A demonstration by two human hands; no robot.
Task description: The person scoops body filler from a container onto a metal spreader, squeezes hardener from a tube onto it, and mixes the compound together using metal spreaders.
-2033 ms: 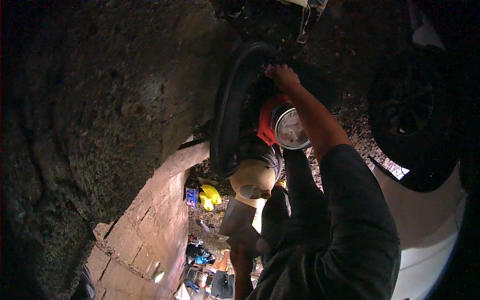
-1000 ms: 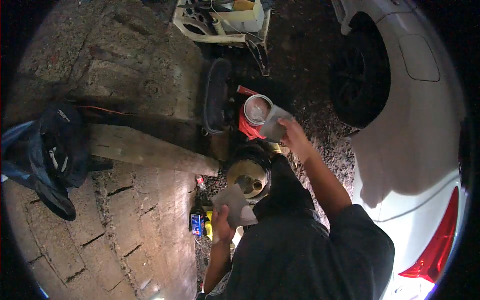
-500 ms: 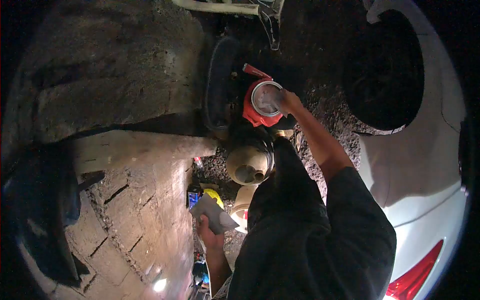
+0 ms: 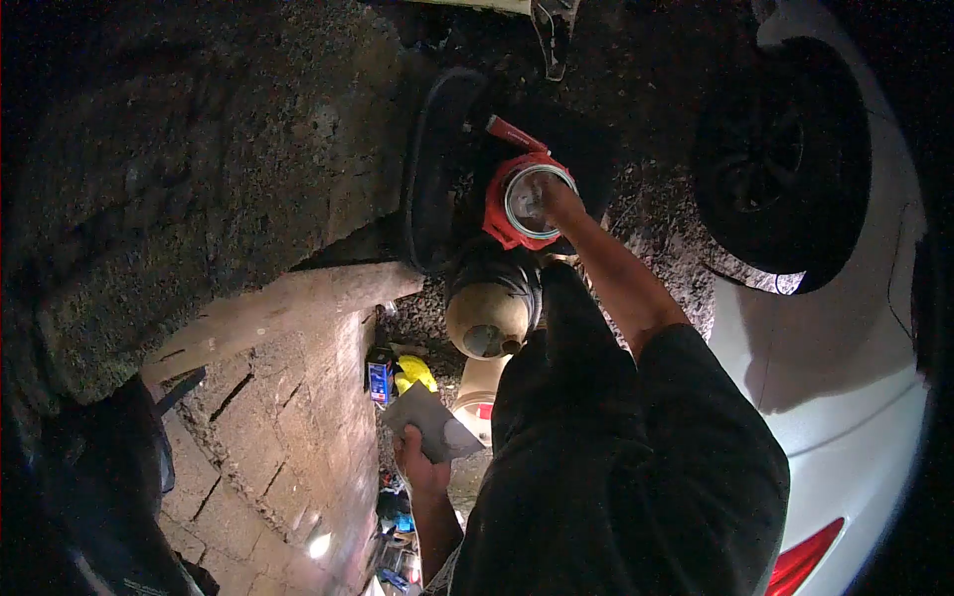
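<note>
My left hand [image 4: 419, 465] grips a flat, grey, square-cornered plate [image 4: 422, 412] by its edge, thumb on top. A lighter grey smear [image 4: 459, 434] lies near one corner of the plate. Further ahead, my right hand [image 4: 559, 204] reaches down into a round open can [image 4: 510, 214] with a metal rim. Red material [image 4: 494, 211] wraps the can's outside. Its fingers look closed, but the can's shadow and the pale contents [image 4: 530, 194] hide what they hold. A red tube or narrow box [image 4: 515, 133] lies just beyond the can.
A tan tank [image 4: 487, 316] and a pale bucket [image 4: 479, 397] stand before my legs. Beside them are a blue box [image 4: 381, 377] and a yellow cloth-like item [image 4: 414, 374]. A white car [image 4: 835, 338] with a dark wheel [image 4: 755, 149] is on the right, a block wall [image 4: 268, 437] left.
My right hand has moved deeper into the can; the grey flat piece seen at its fingers is now hidden. The left hand still holds the plate. The view has shifted slightly.
</note>
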